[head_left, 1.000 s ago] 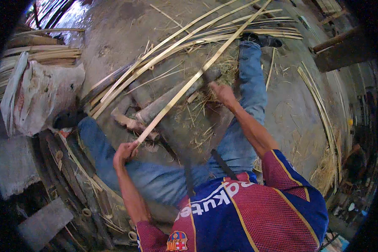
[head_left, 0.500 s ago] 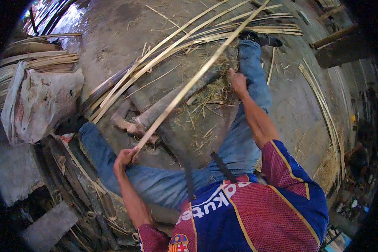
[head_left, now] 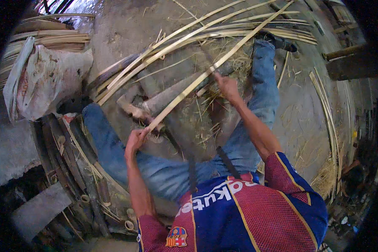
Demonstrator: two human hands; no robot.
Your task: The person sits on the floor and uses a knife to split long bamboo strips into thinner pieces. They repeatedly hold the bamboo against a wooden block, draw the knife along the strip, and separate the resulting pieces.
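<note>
My left hand [head_left: 135,140] is closed on the near end of a long pale bamboo strip [head_left: 181,95]. The strip slants up and away to the far right. In my right hand [head_left: 228,88], the fingers wrap the handle of a knife; its dark blade [head_left: 207,53] is blurred and crosses the strip about midway. Under the strip lies a rough log [head_left: 172,90], with a stubby wooden piece [head_left: 132,110] by its near end. Shavings [head_left: 216,90] are scattered below my right hand.
More bamboo strips [head_left: 164,51] lie fanned across the ground ahead. A whitish sack [head_left: 50,80] stands at left before stacked strips [head_left: 50,38]. Bamboo poles [head_left: 67,155] lie at lower left. Thin strips [head_left: 326,113] rest at right, and my jeans-clad legs [head_left: 262,75] frame the work.
My left hand has moved slightly up and right with the strip's end. My right hand has come left and a little nearer, bringing the knife against the strip.
</note>
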